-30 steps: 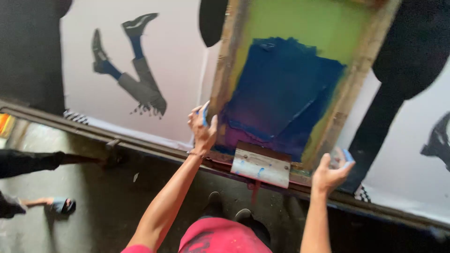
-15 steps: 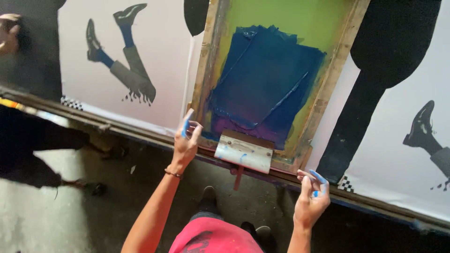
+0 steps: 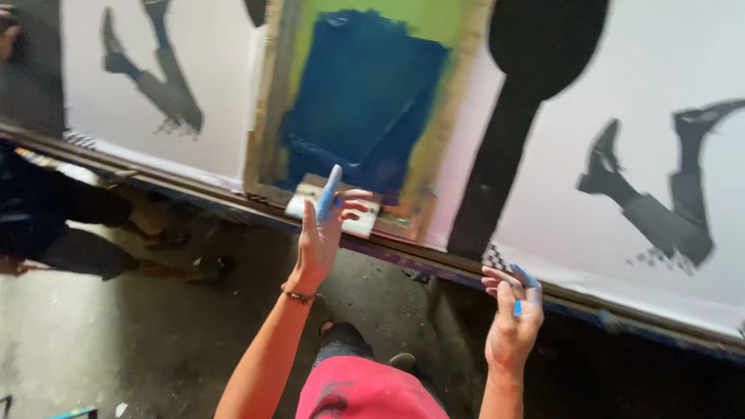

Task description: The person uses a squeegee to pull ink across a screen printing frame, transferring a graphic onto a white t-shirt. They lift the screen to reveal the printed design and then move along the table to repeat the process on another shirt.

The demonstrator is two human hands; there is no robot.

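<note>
The right hand [image 3: 512, 326] hangs loosely open near the table edge [image 3: 621, 310], fingertips blue with ink, holding nothing. The left hand [image 3: 322, 233], fingers spread (one blue too), hovers at the squeegee [image 3: 334, 206] resting on the screen frame [image 3: 272, 101]; those fingers could smudge the white printed sheet [image 3: 636, 93].

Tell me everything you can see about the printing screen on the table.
The printing screen is a rectangular frame of pale, worn wood holding a yellow-green mesh. A broad patch of dark blue ink covers most of the mesh. It lies flat and slightly askew on white printed fabric at the table's near edge. A pale squeegee rests across its near rail. The left hand, fingertips stained blue, hovers at that squeegee; whether it touches is unclear. The right hand is apart from it.
</note>
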